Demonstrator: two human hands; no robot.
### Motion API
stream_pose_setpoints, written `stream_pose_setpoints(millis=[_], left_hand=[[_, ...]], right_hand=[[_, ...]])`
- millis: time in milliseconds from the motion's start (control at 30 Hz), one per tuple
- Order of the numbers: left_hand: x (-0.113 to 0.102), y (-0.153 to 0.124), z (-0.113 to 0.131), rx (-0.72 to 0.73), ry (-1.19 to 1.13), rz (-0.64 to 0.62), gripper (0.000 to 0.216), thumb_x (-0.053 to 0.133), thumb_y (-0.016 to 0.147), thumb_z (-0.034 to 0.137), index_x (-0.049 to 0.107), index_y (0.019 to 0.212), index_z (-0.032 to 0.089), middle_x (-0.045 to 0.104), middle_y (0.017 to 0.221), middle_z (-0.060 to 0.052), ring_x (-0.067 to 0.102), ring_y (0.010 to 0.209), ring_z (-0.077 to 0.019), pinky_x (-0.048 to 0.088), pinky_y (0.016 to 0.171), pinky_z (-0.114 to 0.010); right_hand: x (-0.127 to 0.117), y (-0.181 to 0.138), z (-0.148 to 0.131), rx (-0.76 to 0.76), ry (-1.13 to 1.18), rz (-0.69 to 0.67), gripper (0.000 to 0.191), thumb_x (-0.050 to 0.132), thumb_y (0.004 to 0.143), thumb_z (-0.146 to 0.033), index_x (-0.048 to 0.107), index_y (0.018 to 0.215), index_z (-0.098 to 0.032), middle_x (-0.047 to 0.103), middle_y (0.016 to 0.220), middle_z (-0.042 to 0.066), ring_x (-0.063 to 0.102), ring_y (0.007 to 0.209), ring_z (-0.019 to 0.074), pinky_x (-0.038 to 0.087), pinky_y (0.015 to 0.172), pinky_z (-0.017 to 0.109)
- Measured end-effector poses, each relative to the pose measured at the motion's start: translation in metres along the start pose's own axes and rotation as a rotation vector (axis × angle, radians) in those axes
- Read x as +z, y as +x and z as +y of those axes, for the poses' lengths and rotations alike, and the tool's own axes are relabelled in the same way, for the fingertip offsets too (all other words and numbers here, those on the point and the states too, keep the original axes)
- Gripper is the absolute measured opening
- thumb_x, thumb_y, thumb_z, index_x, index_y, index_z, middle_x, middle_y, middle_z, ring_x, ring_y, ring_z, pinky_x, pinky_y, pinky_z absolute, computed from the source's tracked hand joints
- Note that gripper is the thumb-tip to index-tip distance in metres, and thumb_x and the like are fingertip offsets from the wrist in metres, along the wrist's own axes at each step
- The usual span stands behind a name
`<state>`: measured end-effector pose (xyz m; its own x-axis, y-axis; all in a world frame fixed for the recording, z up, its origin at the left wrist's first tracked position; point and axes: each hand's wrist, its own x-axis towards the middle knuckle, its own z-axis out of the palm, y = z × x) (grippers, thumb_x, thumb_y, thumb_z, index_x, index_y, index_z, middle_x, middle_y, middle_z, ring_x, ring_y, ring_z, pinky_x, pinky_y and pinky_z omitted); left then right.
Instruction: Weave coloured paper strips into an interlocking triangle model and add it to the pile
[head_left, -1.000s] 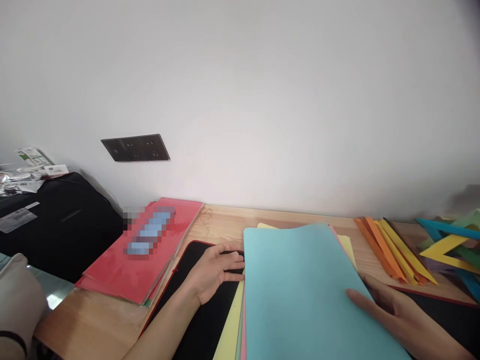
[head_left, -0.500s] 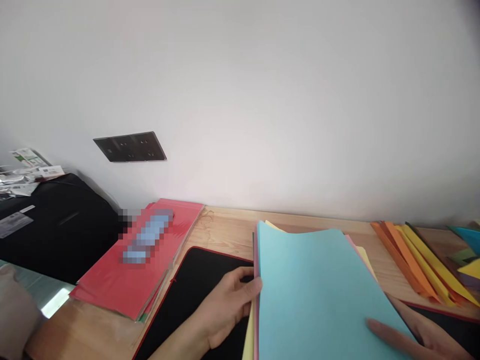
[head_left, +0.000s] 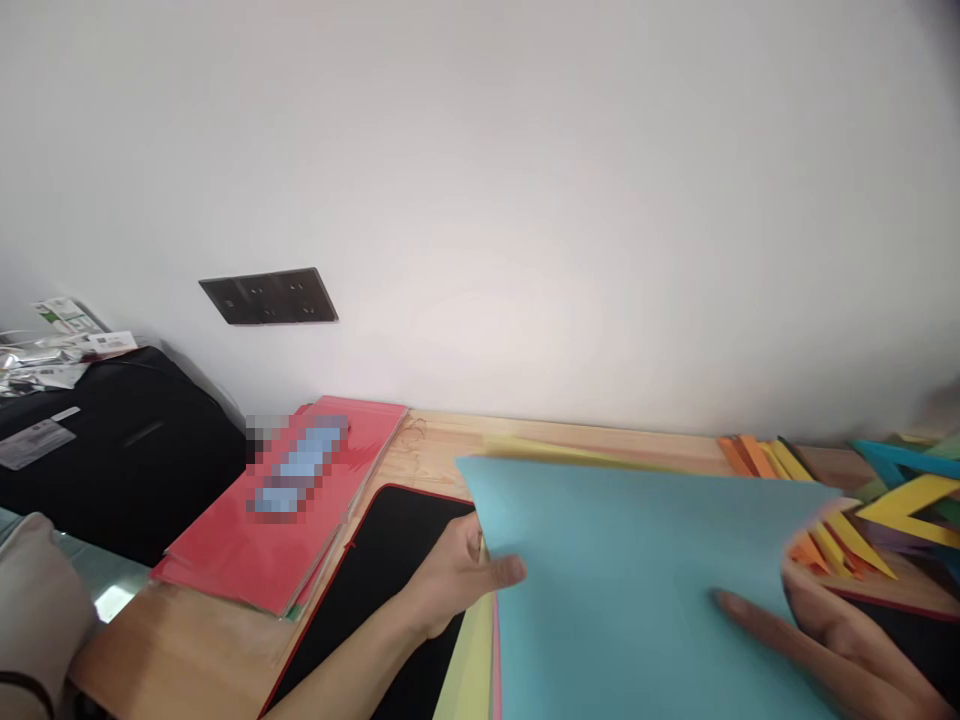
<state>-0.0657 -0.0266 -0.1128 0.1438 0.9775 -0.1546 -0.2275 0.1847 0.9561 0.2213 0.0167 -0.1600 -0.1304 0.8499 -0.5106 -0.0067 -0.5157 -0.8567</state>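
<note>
A stack of coloured paper with a light blue sheet on top is held up in front of me, over the black mat. Yellow paper and a sliver of pink show along its left side. My left hand grips the left edge, thumb on the blue face and fingers behind. My right hand holds the right side, thumb lying across the front; its other fingers are mostly hidden behind the paper. The far edge of the stack is blurred.
Red packs of paper lie to the left, partly pixelated. Beyond them is a black case. Orange and yellow folded strips and a yellow angular paper piece lie to the right. A black socket panel is on the wall.
The paper stack has swung and spread wider, its upper corners reaching further left and right. Both hands still hold its sides. The view has shifted slightly.
</note>
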Motion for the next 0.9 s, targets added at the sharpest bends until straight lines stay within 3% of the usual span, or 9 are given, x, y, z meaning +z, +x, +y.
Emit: stream_pose_setpoints(millis=[67,133,267,367,533,767,900], left_hand=[[0.001,0.001,-0.006,-0.013,0.011,0.036,0.042,0.082,0.061,0.04,0.068,0.092,0.014,0.071,0.088,-0.009,0.064,0.083,-0.025,0.048,0.075,-0.033],[0.002,0.002,-0.014,-0.026,0.005,0.152,0.035,0.081,0.061,0.042,0.067,0.076,0.013,0.068,0.071,-0.004,0.061,0.064,-0.0177,0.045,0.061,-0.027],[0.006,0.002,-0.02,-0.07,-0.032,0.22,0.039,0.068,0.074,0.051,0.064,0.072,0.013,0.063,0.061,-0.001,0.053,0.05,-0.0112,0.04,0.051,-0.023],[0.007,0.0,-0.013,-0.1,-0.029,0.163,0.041,0.067,0.075,0.051,0.067,0.082,0.012,0.067,0.067,-0.005,0.06,0.056,-0.0152,0.045,0.056,-0.026],[0.002,-0.003,-0.004,-0.094,0.009,0.056,0.043,0.083,0.062,0.036,0.068,0.096,0.013,0.072,0.087,-0.009,0.066,0.078,-0.0231,0.049,0.068,-0.029],[0.007,-0.002,-0.012,-0.13,-0.09,0.008,0.056,0.076,0.071,0.035,0.054,0.12,0.017,0.068,0.109,-0.015,0.068,0.09,-0.0291,0.051,0.079,-0.041],[0.006,0.001,-0.016,-0.142,-0.145,0.028,0.06,0.081,0.065,0.027,0.054,0.118,0.017,0.068,0.11,-0.016,0.067,0.094,-0.0317,0.051,0.08,-0.044]], right_hand=[[0.007,0.001,-0.003,-0.043,-0.146,0.021,0.085,0.073,0.061,-0.055,0.043,0.136,-0.027,0.059,0.128,0.005,0.058,0.111,0.0353,0.061,0.077,0.034],[0.015,-0.002,-0.005,-0.133,-0.227,-0.011,0.072,0.068,0.067,-0.056,0.05,0.128,-0.021,0.061,0.126,0.007,0.06,0.109,0.034,0.059,0.08,0.034],[0.028,-0.014,-0.009,-0.088,-0.091,-0.05,0.064,0.065,0.073,-0.05,0.05,0.127,-0.018,0.07,0.11,0.009,0.068,0.092,0.0323,0.06,0.066,0.035],[0.029,-0.019,-0.015,-0.012,0.028,-0.04,0.068,0.066,0.073,-0.047,0.045,0.133,-0.02,0.071,0.106,0.009,0.07,0.085,0.0311,0.06,0.06,0.034],[0.025,-0.022,-0.02,-0.089,0.019,-0.167,0.072,0.068,0.073,-0.045,0.04,0.137,-0.026,0.06,0.127,0.008,0.063,0.105,0.0296,0.059,0.078,0.036],[0.023,-0.02,-0.016,-0.057,0.053,-0.296,0.063,0.067,0.076,-0.039,0.044,0.132,-0.02,0.062,0.123,0.012,0.063,0.104,0.0315,0.056,0.084,0.042],[0.023,-0.015,-0.01,-0.137,0.01,-0.229,0.05,0.067,0.076,-0.038,0.053,0.12,-0.018,0.065,0.118,0.012,0.063,0.105,0.0314,0.056,0.083,0.041]])
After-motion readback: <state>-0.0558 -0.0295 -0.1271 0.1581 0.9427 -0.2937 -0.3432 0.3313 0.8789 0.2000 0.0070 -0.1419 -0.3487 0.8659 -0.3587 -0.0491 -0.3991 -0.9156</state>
